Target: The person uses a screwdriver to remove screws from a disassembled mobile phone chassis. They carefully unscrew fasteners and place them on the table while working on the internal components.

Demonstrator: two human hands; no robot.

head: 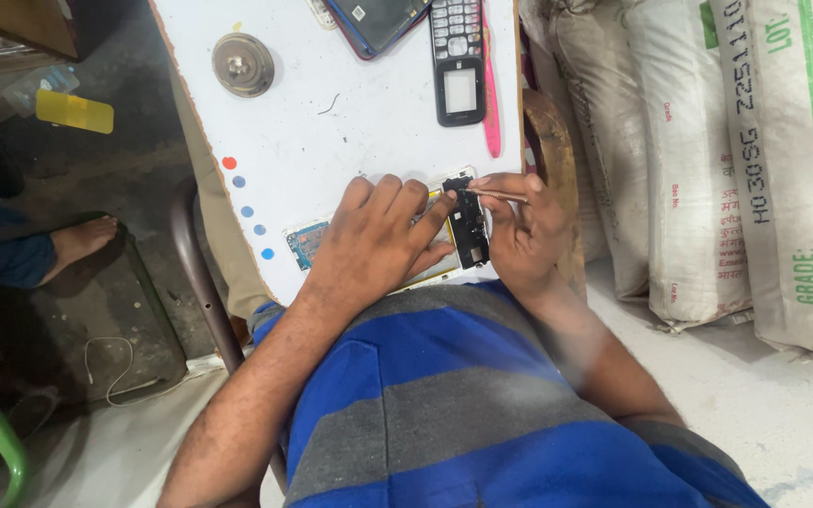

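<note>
While the left hand (pixel 375 237) lies flat, fingers spread, pinning an opened phone body (pixel 317 240) to the white bench (pixel 369 122), the right hand (pixel 519 226) pinches a thin metal tool (pixel 496 194), its tip meeting the top of a narrow black plastic part (pixel 470 226) at the phone's right end. So the left grip is released, pressing rather than closing, and the right grip is clenched around the tool. The phone lies at the near edge of the bench, right above the person's lap, with a patch of blue circuit board showing past the left wrist. To my eye the risk lies in that slim tip: if it slips off the hard, glossy plastic it could scratch the board or jab the left fingertips, which sit just beside it. A tiny loose piece could also roll off the near edge onto the floor, since the work sits so close to it. The bench top is smooth, painted and scuffed, its left border ragged and dotted with red and blue spots. Farther off lie a black keypad phone shell (pixel 458 71), a pink stick-like tool (pixel 490 85), and a dull round metal disc (pixel 243 64). Coarse woven white sacks (pixel 708 160) stand to the right.
</note>
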